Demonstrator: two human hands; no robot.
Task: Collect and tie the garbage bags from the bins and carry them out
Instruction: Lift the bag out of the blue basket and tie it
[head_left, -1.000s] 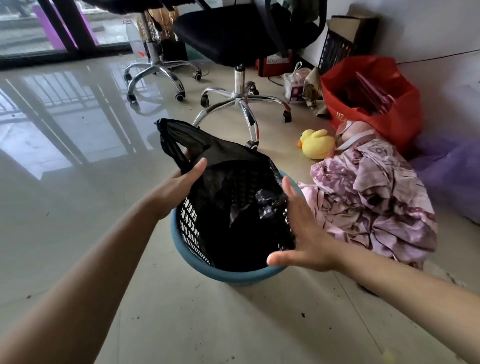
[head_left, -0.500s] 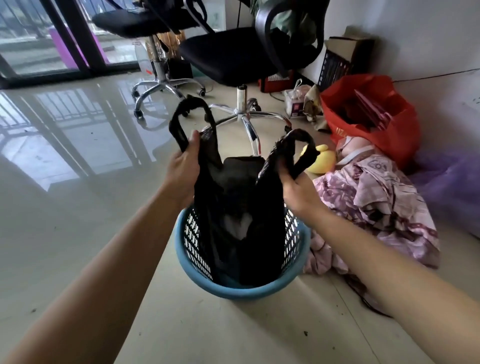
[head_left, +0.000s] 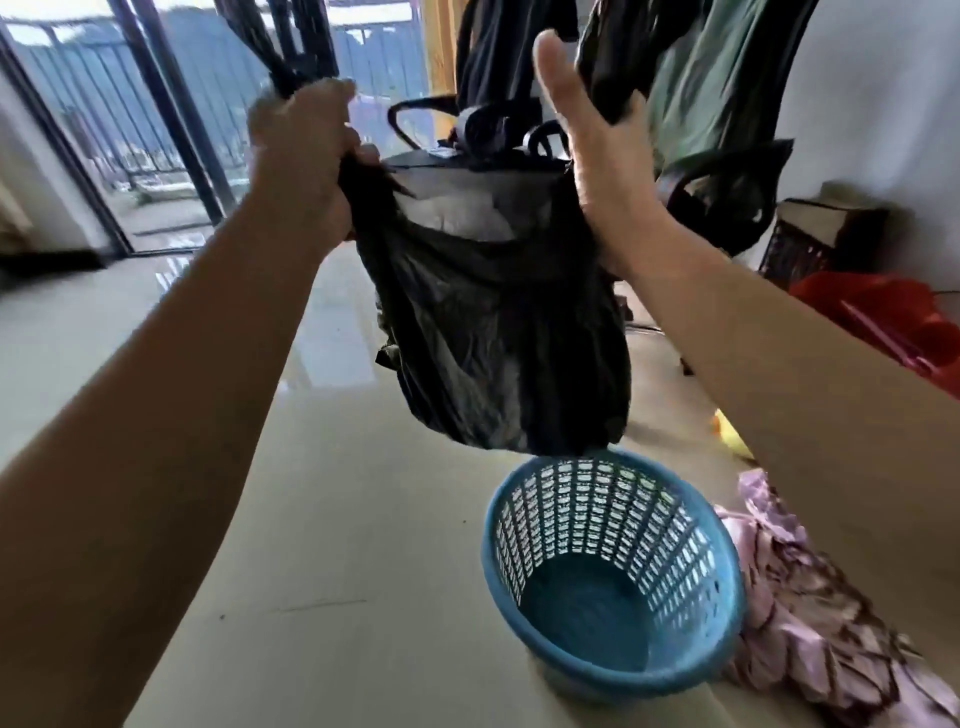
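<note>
A black garbage bag (head_left: 498, 332) hangs in the air just above a blue lattice bin (head_left: 613, 566), whose inside shows bare. My left hand (head_left: 306, 156) is clenched around the bag's left handle, which sticks up past my fist. My right hand (head_left: 597, 150) holds the right handle, with the thumb raised and the black strap running up behind the palm. The bag's mouth gapes between my hands and pale rubbish shows inside.
A pink patterned cloth (head_left: 810, 623) lies on the floor right of the bin. A red bag (head_left: 893, 317) and a dark crate (head_left: 810, 244) stand by the right wall. An office chair (head_left: 722, 192) with hanging clothes is behind the bag. Glass doors (head_left: 156, 114) are at the far left.
Both hands have risen with the bag's handles. The bag has come up out of the blue bin and now hangs above it.
</note>
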